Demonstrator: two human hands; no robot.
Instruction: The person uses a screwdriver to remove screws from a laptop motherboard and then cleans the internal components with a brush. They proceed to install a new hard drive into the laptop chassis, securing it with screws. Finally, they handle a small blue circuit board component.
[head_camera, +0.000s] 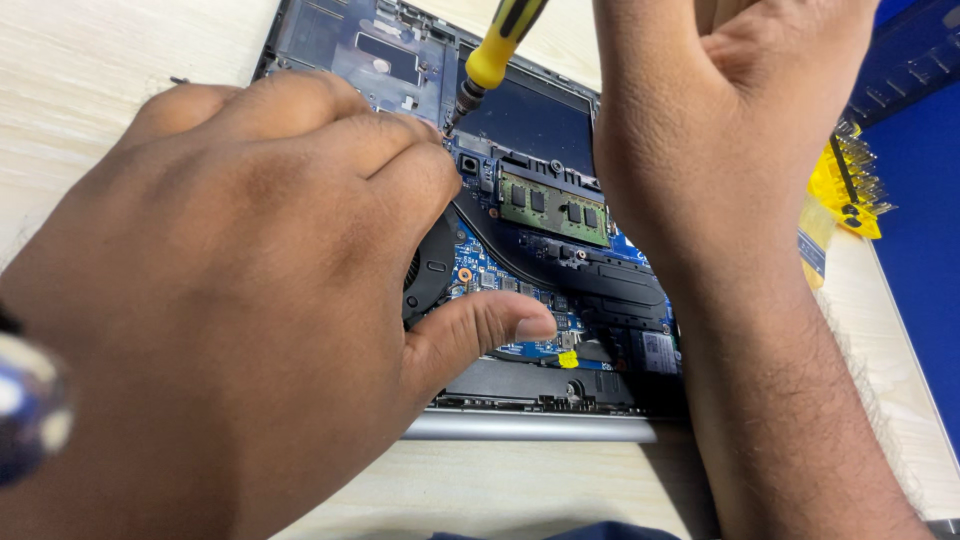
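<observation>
The left hand (230, 300) fills the near left of the view, knuckles up, resting over the open laptop (520, 220). Its fingers are curled and pressed together, fingertips down by the screwdriver's tip, right at the board; whether they pinch a screw there cannot be told. The thumb (480, 330) sticks out on its own, flat against the blue board (480, 275) just beside a small yellow tab (568, 358).

The right hand (730, 110) comes down from the top, wrist and forearm running along the laptop's right side. It hides its own fingers, so how they grip cannot be told, but the screwdriver (497, 50) with its yellow and black handle slants out from the top edge near that hand, tip pointing down into the laptop beside the left fingertips.

The laptop lies bottom-open on a pale wooden table (100, 60), silver edge (530, 427) toward the person. Inside, a green memory stick (555, 210) sits in the middle, near the right wrist, with a dark heat pipe (520, 262) curving below it and a black fan (428, 270) half hidden under the left hand.

To the right, a yellow bit holder (850, 190) with a row of metal bits rests beside a blue mat (925, 250). A blurred, shiny round object (30, 405) sits at the far left edge.
</observation>
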